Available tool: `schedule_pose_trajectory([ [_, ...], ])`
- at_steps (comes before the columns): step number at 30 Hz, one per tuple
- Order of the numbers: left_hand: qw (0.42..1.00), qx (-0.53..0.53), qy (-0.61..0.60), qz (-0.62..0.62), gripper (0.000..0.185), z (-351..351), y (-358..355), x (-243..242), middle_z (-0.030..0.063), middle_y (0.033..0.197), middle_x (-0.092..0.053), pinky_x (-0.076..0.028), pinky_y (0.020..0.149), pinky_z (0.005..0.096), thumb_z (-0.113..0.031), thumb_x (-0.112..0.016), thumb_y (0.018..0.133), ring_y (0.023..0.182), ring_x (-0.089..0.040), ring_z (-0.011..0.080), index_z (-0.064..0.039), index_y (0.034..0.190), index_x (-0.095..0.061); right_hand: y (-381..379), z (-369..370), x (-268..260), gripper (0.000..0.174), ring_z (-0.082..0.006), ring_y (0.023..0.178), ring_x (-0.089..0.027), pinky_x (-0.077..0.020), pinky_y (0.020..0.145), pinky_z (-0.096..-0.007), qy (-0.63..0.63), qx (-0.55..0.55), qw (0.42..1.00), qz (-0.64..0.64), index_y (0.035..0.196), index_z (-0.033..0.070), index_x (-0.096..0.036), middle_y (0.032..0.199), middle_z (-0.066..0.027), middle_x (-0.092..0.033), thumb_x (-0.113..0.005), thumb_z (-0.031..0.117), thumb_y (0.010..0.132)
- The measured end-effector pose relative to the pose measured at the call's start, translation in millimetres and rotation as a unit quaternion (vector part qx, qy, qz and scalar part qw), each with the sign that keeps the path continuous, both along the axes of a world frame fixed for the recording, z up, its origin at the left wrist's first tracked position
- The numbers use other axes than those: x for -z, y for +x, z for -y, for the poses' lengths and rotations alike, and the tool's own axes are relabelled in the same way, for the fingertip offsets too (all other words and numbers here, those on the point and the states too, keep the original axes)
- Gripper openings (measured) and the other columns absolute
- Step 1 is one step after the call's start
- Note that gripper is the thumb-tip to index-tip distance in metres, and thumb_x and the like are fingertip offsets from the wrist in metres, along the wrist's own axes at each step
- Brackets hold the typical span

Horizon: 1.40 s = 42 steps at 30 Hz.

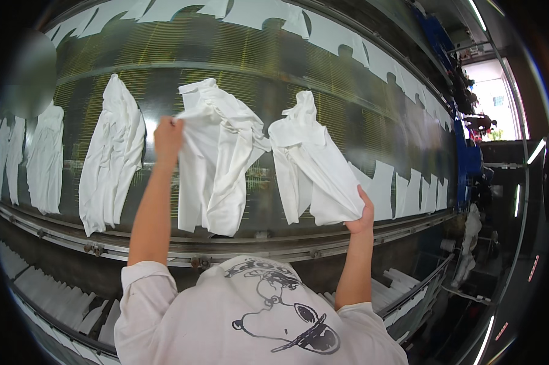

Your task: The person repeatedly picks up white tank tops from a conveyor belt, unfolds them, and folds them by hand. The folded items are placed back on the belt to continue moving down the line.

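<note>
My left hand [168, 134] pinches the upper left edge of a crumpled white garment [226, 137] near the middle of the long table [256, 54]. At the lower right, my right hand [362, 214] grips the lower corner of a second white garment [302, 150], its thumb on top and its fingers beneath. Both garments lie on the glossy surface, their upper parts bunched. To the left of my left hand, another white garment [111, 155] lies folded and wrinkled. Farther left are more white garments [46, 159].
White fabric pieces [384, 189] lie to the right, and others [256, 16] line the far edge. A metal rail [265, 251] runs along the near edge. Racks of stacked white pieces [55, 292] stand below. People [479, 123] are far off at the right, by a bright opening.
</note>
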State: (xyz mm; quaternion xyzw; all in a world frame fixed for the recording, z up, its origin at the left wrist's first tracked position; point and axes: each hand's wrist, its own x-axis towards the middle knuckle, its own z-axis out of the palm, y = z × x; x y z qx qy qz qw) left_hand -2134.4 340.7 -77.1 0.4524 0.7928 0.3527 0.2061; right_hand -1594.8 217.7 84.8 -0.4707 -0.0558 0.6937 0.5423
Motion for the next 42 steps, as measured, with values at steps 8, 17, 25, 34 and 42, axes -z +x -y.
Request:
schedule_pose_trajectory([
  [8,0.989,-0.023,0.083,-0.118,0.057,29.9,-39.1,-58.1,0.0224,0.118,-0.071,-0.053,0.097,0.0456,-0.044,-0.076,0.093,0.109,-0.068,0.0388,0.004,0.123,-0.066,-19.5,31.4,-99.7,0.039,-0.0305,0.123,-0.067,-0.0516,0.108,-0.0466,0.124,0.104,0.985,0.056,0.136,-0.002,-0.062,0.134,-0.0152,-0.069,-0.058,0.026,0.108],
  [17,0.893,0.421,0.148,0.063,0.101,196.8,304.9,-65.4,0.0308,0.157,-0.045,-0.042,0.116,0.0499,-0.039,-0.086,0.078,0.142,-0.047,0.048,-0.001,0.158,-0.038,-56.3,97.5,-186.2,0.036,-0.0243,0.114,-0.071,-0.056,0.1,-0.0397,0.243,0.119,0.958,0.09,0.129,0.001,-0.067,0.125,-0.0123,-0.073,-0.056,0.03,0.109],
  [25,0.966,0.233,0.109,0.04,0.031,57.2,253.3,-37.9,0.0248,0.112,-0.075,-0.055,0.093,0.0486,-0.012,-0.063,0.092,0.109,-0.07,0.0449,0.001,0.119,-0.073,50.2,71.6,-173.2,0.037,-0.0252,0.119,-0.065,-0.0504,0.105,-0.0396,0.237,0.127,0.949,0.162,0.129,0.0,-0.062,0.127,-0.0129,-0.069,-0.056,0.031,0.111],
  [34,0.886,0.188,0.41,0.108,0.024,134.7,124.4,-308.3,0.0042,0.111,-0.067,-0.047,0.091,0.0247,-0.008,-0.055,0.104,0.101,-0.06,0.0099,0.001,0.122,-0.066,153.2,71.5,-190.6,0.037,-0.0266,0.12,-0.065,-0.0479,0.108,-0.0423,0.361,0.066,0.925,0.101,0.131,-0.001,-0.062,0.127,-0.0106,-0.069,-0.062,0.028,0.108],
  [42,0.974,0.163,0.158,0.002,0.013,413.8,143.0,-298.8,-0.0005,0.071,-0.058,-0.039,0.064,0.0264,-0.008,-0.071,0.085,0.068,-0.05,0.0089,0.0,0.08,-0.062,204.4,243.8,-108.3,0.033,-0.0197,0.103,-0.072,-0.0575,0.09,-0.0352,0.129,-0.01,0.977,0.168,0.128,-0.005,-0.065,0.118,-0.0117,-0.074,-0.067,0.017,0.104],
])
